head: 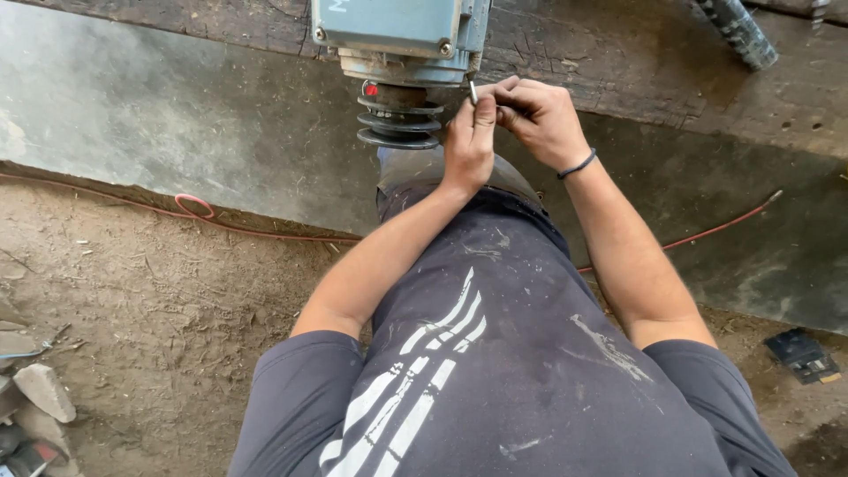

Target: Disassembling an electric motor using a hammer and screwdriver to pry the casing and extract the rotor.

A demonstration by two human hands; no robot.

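Both hands meet just right of the dark grooved metal pulley (399, 122): the left hand (468, 146) pinches a thin silvery metal pin (473, 92) upright between thumb and forefinger, and the right hand (541, 117), a dark band at its wrist, curls its fingers around the pin's top. The pin is short, slim and bright. Above the pulley sits a blue-grey metal motor housing (397, 31) on a weathered wooden beam (636, 62). Nearer lie a grey concrete slab (177, 115), a red cable (199, 212) and dusty earth (159, 318).
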